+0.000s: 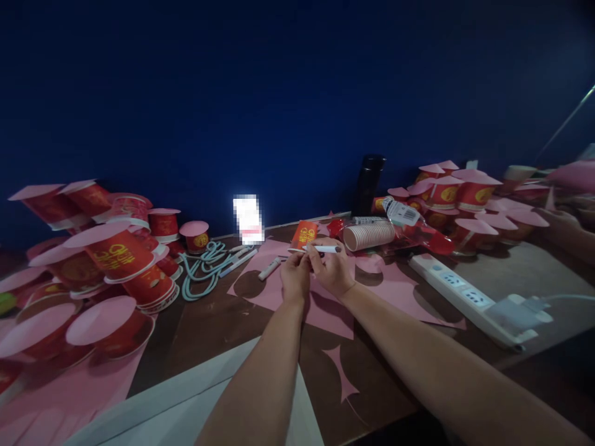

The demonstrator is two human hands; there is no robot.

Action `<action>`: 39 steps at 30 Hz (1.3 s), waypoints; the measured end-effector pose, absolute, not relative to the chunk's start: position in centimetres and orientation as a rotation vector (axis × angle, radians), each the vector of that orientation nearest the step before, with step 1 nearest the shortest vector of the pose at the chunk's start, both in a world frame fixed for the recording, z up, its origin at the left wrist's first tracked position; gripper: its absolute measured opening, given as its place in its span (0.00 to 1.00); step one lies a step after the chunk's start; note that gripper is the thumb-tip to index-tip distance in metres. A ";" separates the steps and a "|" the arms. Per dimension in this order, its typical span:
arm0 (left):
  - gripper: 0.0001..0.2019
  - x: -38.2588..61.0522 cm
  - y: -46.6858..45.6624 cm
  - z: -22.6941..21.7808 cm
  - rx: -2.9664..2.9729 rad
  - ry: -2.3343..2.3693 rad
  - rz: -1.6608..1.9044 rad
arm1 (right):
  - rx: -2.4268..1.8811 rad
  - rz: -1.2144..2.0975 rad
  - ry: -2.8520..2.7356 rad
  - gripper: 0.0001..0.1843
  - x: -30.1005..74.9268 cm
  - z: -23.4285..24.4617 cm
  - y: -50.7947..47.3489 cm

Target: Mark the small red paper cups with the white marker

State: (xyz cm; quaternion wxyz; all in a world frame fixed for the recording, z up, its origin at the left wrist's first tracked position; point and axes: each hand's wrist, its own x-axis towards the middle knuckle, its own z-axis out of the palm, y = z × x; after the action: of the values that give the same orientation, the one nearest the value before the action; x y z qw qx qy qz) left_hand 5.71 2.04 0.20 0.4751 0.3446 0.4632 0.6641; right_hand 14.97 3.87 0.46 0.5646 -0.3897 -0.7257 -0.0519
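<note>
Your right hand (333, 267): fingers closed round white pen (326, 249). Your left hand (295, 275): fingers bunched by red cup (304, 233), frame centre; cannot tell whether gripping. Risk: loosely steadied cup could roll, making pen slip.

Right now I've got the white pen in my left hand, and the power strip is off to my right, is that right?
Not quite: the white pen is in your right hand, not your left hand, as the head view shows. The power strip is indeed off to your right.
</note>
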 end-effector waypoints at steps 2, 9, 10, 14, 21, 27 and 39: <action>0.04 5.6 2.5 -0.5 0.701 0.988 1.687 | -0.921 -0.111 -1.697 0.11 15.0 0.6 3.8; 0.02 4.9 3.4 -1.5 0.202 0.661 1.711 | -0.930 -0.046 -1.633 0.11 15.2 1.0 3.7; 0.03 4.8 3.4 -1.4 0.185 0.644 1.694 | -0.930 -0.049 -1.630 0.12 15.2 0.9 3.7; 0.06 4.7 3.2 -1.1 0.146 0.628 1.653 | -0.937 -0.046 -1.634 0.11 15.2 0.8 3.9; 0.06 4.9 3.3 -1.2 0.185 0.655 1.653 | -0.924 -0.091 -1.682 0.09 15.1 0.6 3.7; 0.04 5.1 3.4 -1.3 0.213 0.647 1.657 | -0.914 -0.089 -1.689 0.09 15.0 0.5 3.7; 0.01 5.2 3.5 -1.9 0.322 0.674 1.669 | -0.913 -0.112 -1.722 0.09 15.0 0.2 3.9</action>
State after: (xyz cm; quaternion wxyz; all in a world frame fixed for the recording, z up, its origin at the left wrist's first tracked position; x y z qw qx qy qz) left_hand 5.24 3.46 -1.88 0.6105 0.1396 0.2920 0.7229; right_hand 14.98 3.92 0.22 0.5602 -0.3872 -0.7308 -0.0475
